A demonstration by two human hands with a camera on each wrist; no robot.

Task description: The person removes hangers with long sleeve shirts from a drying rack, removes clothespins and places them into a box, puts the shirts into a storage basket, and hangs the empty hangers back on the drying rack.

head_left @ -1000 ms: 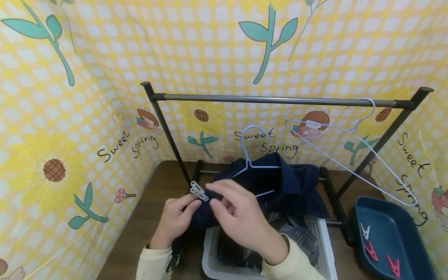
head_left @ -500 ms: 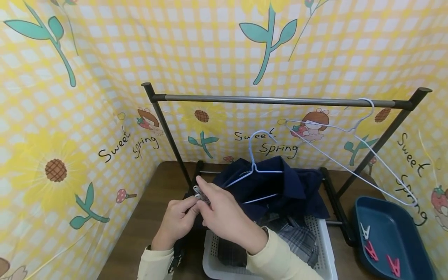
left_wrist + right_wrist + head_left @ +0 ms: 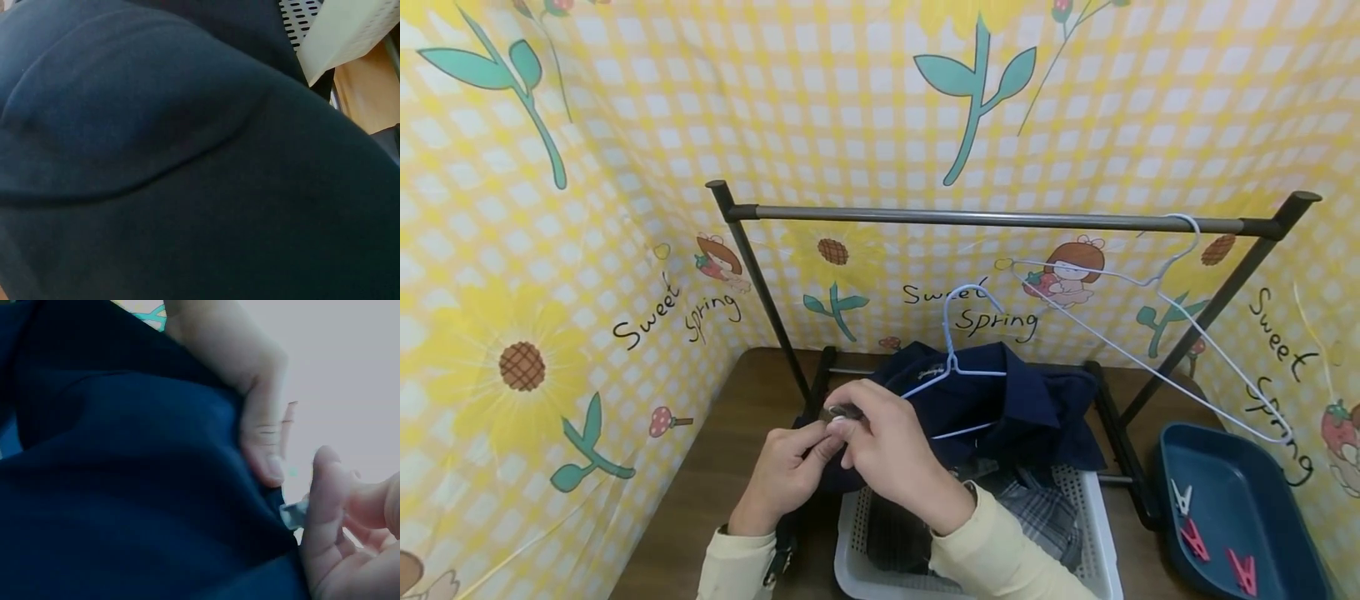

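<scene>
Yellow gingham backdrop [image 3: 865, 125], brown tabletop [image 3: 700, 492]: one navy collared shirt [image 3: 1052, 408] on a wire hanger [image 3: 948, 333], partly over a white basket [image 3: 852, 542]; left hand [image 3: 781, 475] pinching the shirt's edge, right hand [image 3: 891, 454] pinching a clothespin [image 3: 294, 515] there, which might slip off should its tips catch too little cloth.
</scene>
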